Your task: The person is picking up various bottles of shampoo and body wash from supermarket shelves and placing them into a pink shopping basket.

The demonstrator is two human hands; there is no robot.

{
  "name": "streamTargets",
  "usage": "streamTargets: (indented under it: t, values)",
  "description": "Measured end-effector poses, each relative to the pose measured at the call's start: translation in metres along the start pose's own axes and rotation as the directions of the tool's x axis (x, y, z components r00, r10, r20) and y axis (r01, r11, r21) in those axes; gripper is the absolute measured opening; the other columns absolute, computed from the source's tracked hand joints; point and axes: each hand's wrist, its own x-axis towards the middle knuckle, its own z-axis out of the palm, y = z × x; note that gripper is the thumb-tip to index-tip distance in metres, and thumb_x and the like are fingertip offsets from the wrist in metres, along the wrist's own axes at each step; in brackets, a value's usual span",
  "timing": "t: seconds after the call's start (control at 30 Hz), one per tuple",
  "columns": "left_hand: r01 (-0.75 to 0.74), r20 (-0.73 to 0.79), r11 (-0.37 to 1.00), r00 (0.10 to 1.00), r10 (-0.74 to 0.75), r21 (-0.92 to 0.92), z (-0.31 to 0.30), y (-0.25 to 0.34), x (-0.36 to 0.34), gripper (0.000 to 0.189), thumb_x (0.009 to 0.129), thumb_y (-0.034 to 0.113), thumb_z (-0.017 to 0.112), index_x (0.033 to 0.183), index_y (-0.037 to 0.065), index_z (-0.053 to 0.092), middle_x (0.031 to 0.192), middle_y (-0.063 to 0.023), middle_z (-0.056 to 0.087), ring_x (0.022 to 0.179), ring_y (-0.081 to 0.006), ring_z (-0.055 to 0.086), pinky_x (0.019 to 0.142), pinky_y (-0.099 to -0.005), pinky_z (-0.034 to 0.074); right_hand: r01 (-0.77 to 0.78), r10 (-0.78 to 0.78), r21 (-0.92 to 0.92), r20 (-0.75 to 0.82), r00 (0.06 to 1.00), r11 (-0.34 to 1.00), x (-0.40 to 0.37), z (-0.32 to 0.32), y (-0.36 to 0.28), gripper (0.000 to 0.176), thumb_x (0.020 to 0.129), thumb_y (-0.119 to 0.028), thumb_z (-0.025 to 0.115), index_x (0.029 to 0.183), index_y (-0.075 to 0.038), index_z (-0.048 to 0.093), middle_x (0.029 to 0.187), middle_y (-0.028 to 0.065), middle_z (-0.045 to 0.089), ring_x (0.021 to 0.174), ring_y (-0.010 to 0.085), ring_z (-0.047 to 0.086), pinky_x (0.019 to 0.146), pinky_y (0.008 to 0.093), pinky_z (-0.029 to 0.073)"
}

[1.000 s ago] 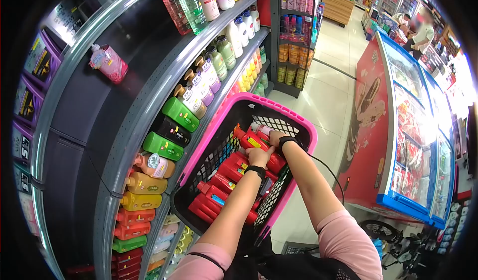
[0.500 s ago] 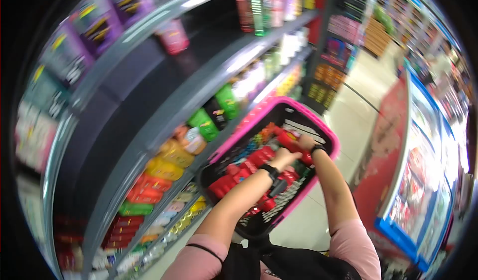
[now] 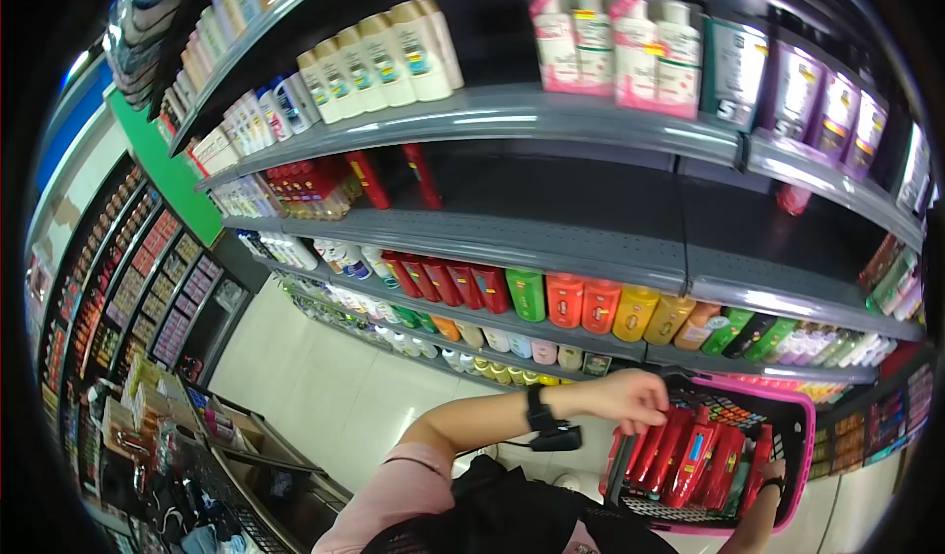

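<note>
A black shopping basket with a pink rim (image 3: 809, 436) holds several red bottles (image 3: 689, 460) lying side by side. My left hand (image 3: 632, 398) is over the basket's near left end, its fingers loosely bent and nothing in them. A black band with a small dark device (image 3: 557, 438) hangs at that wrist. Down at the basket's right end is my right hand (image 3: 775, 469), close against a red bottle (image 3: 759, 456). Its fingers are mostly hidden, so whether it grips that bottle I cannot tell.
Grey shelves (image 3: 551, 244) run across the front, with red bottles (image 3: 448, 283), a green bottle (image 3: 527, 295) and yellow bottles (image 3: 637, 313) on a lower level. White pump bottles (image 3: 645, 52) stand higher up. At lower left is a goods-filled bin (image 3: 187, 475).
My view has swung left along the shelves. Both hands were together on the red bottles inside the basket; now they are apart, with the left raised over the near left end.
</note>
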Motion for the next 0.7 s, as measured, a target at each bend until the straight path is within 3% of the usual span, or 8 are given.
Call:
streamTargets:
  t: [0.13, 0.17, 0.23, 0.3, 0.43, 0.5, 0.57, 0.7]
  values:
    - [0.0, -0.291, 0.991, 0.956, -0.038, -0.13, -0.061, -0.047, -0.102, 0.023, 0.086, 0.02, 0.064, 0.102, 0.006, 0.055, 0.09, -0.0049, 0.062, 0.075, -0.0148, 0.064, 0.062, -0.0275, 0.054, 0.197, -0.165, 0.197, -0.165, 0.972, 0.96, -0.018, -0.059, -0.033, 0.044, 0.06, -0.02, 0.071, 0.093, 0.006, 0.059, 0.094, 0.0239, 0.064, 0.096, 0.0337, 0.062, 0.08, 0.0406, 0.049]
    - [-0.002, -0.366, 0.988, 0.929, -0.056, -0.157, -0.072, -0.06, -0.125, 0.022, 0.086, 0.019, 0.064, 0.101, 0.006, 0.055, 0.09, -0.0048, 0.062, 0.076, -0.0148, 0.064, 0.062, -0.0274, 0.054, 0.304, -0.247, 0.32, -0.206, 0.947, 0.898, -0.063, -0.095, -0.064, 0.044, 0.062, -0.014, 0.068, 0.099, 0.007, 0.057, 0.096, 0.0251, 0.063, 0.093, 0.0357, 0.061, 0.081, 0.0398, 0.048]
    - [-0.019, -0.438, 0.983, 0.897, -0.063, -0.181, -0.093, -0.088, -0.166, 0.021, 0.086, 0.019, 0.064, 0.1, 0.006, 0.056, 0.089, -0.0047, 0.062, 0.076, -0.0147, 0.064, 0.062, -0.0273, 0.054, 0.448, -0.312, 0.218, -0.463, 0.829, 0.867, -0.089, -0.107, -0.095, 0.045, 0.066, -0.011, 0.066, 0.105, 0.008, 0.053, 0.1, 0.0262, 0.06, 0.095, 0.0368, 0.059, 0.085, 0.04, 0.046]
    - [-0.043, -0.583, 0.969, 0.805, -0.11, -0.243, -0.113, -0.116, -0.2, 0.021, 0.086, 0.021, 0.063, 0.097, 0.005, 0.056, 0.084, -0.0037, 0.063, 0.071, -0.0117, 0.062, 0.06, -0.0251, 0.053, 0.43, -0.34, 0.187, -0.378, 0.861, 0.883, -0.16, -0.153, -0.159, 0.048, 0.068, -0.012, 0.067, 0.11, 0.007, 0.05, 0.104, 0.0264, 0.058, 0.098, 0.0377, 0.056, 0.088, 0.0402, 0.043]
    - [-0.104, -0.636, 0.952, 0.764, -0.109, -0.288, -0.156, -0.15, -0.254, 0.018, 0.087, 0.019, 0.062, 0.098, 0.005, 0.056, 0.086, -0.0034, 0.063, 0.077, -0.0143, 0.063, 0.063, -0.0264, 0.053, 0.667, -0.58, 0.181, -0.366, 0.728, 0.723, -0.264, -0.173, -0.275, 0.049, 0.072, -0.013, 0.07, 0.113, 0.003, 0.049, 0.112, 0.0208, 0.054, 0.107, 0.0368, 0.05, 0.092, 0.0408, 0.039]
    - [-0.125, -0.639, 0.959, 0.766, -0.07, -0.255, -0.18, -0.156, -0.279, 0.019, 0.087, 0.019, 0.062, 0.098, 0.004, 0.056, 0.088, -0.0037, 0.063, 0.077, -0.014, 0.063, 0.064, -0.0258, 0.053, 0.801, -0.699, 0.247, -0.393, 0.598, 0.546, -0.312, -0.17, -0.34, 0.045, 0.071, -0.011, 0.07, 0.11, 0.003, 0.052, 0.11, 0.0212, 0.055, 0.104, 0.0355, 0.053, 0.089, 0.0391, 0.042]
    - [-0.155, -0.664, 0.965, 0.747, -0.025, -0.211, -0.211, -0.155, -0.312, 0.018, 0.086, 0.019, 0.063, 0.095, 0.005, 0.056, 0.082, -0.0025, 0.062, 0.072, -0.0104, 0.061, 0.062, -0.0236, 0.051, 0.806, -0.721, 0.319, -0.363, 0.589, 0.498, -0.401, -0.181, -0.422, 0.045, 0.071, -0.011, 0.07, 0.11, 0.004, 0.053, 0.106, 0.0205, 0.057, 0.102, 0.0343, 0.055, 0.086, 0.0388, 0.045]
    - [-0.192, -0.733, 0.978, 0.676, 0.07, -0.084, -0.27, -0.163, -0.391, 0.02, 0.085, 0.018, 0.065, 0.095, 0.003, 0.056, 0.08, -0.0027, 0.062, 0.068, -0.0077, 0.059, 0.057, -0.0211, 0.048, 0.923, -0.926, 0.344, -0.264, 0.272, 0.173, -0.504, -0.153, -0.544, 0.05, 0.07, -0.014, 0.072, 0.114, 0.001, 0.054, 0.104, 0.0198, 0.06, 0.099, 0.0318, 0.058, 0.085, 0.0351, 0.047]
